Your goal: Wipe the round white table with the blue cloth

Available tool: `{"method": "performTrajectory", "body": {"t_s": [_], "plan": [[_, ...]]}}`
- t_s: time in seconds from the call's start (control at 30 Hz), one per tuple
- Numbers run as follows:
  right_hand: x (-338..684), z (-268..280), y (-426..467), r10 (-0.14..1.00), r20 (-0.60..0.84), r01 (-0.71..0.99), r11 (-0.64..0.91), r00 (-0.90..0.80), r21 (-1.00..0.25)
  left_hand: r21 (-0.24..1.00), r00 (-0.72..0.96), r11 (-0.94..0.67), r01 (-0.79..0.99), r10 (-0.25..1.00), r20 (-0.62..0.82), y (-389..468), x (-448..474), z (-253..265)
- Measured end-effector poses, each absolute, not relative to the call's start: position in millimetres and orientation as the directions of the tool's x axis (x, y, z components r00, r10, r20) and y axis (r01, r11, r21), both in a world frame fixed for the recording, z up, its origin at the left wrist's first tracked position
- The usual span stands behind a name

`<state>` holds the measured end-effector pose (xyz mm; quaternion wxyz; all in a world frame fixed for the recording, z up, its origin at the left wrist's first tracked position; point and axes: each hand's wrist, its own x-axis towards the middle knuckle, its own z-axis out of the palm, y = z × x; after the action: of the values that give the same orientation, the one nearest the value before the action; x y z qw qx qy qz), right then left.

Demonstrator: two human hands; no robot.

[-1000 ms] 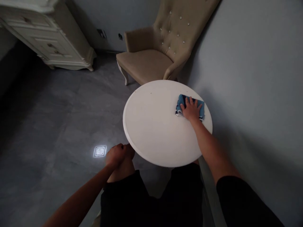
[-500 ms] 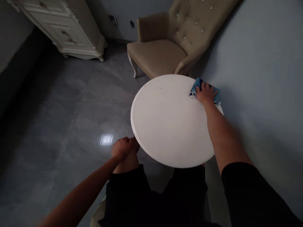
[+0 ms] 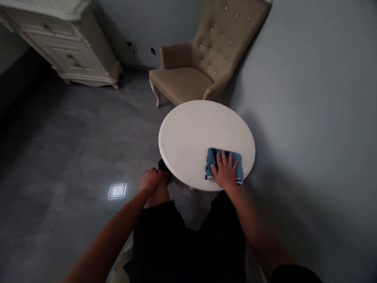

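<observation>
A folded blue cloth (image 3: 211, 158) with dark blue and white parts lies on the near right part of a round white table (image 3: 188, 137). Flat on top of it presses my right hand (image 3: 226, 173), fingers spread apart, thumb out to the left. My left hand (image 3: 150, 179) rests on my left knee, just off the table's left edge, with its fingers curled in. Nothing shows in that hand. A few small dark specks mark the far part of the tabletop.
Behind the table stands a beige tufted armchair (image 3: 179, 82). A white cabinet (image 3: 73, 55) is at the back left. The grey wall (image 3: 309, 118) rises close on the right. A bright square light pattern (image 3: 117, 191) falls on the grey floor (image 3: 88, 149).
My right hand and the cloth have moved from the table's far right edge to its near right part. My left hand stays on the knee. The camera view has shifted.
</observation>
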<state>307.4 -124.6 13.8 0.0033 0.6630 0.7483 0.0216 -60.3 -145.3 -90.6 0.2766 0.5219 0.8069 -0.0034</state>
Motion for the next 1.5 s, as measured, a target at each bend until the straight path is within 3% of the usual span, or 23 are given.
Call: {"method": "performTrajectory", "body": {"t_s": [0.17, 0.33, 0.47, 0.87, 1.13, 1.3, 1.5], "plan": [[281, -6, -215, 0.98, 0.07, 0.982, 0.188, -0.188, -0.001, 0.312, -0.293, 0.45, 0.837, 0.849, -0.44, -152, -60, -88], [280, 0, -198, 0.976, 0.008, 0.976, 0.218, -0.218, 0.026, 0.291, -0.278, 0.436, 0.852, 0.846, -0.454, -152, -60, -86], [284, 17, -118, 0.982, -0.052, 0.981, 0.187, -0.184, 0.051, 0.286, -0.267, 0.429, 0.857, 0.845, -0.464, -149, -61, -87], [301, 32, 181, 1.0, -0.006, 0.999, 0.012, -0.012, 0.035, 0.225, -0.302, 0.47, 0.854, 0.799, -0.521, -138, -71, -88], [310, 25, 292, 1.0, 0.013, 0.998, -0.004, 0.004, 0.056, 0.222, -0.346, 0.527, 0.82, 0.766, -0.541, -136, -75, -85], [309, 24, 280, 0.999, 0.033, 1.0, 0.016, -0.017, 0.015, 0.242, -0.344, 0.521, 0.818, 0.781, -0.521, -137, -73, -89], [297, 28, 166, 0.998, 0.008, 0.997, 0.058, -0.059, 0.045, 0.272, -0.331, 0.504, 0.82, 0.805, -0.493, -137, -69, -94]]}}
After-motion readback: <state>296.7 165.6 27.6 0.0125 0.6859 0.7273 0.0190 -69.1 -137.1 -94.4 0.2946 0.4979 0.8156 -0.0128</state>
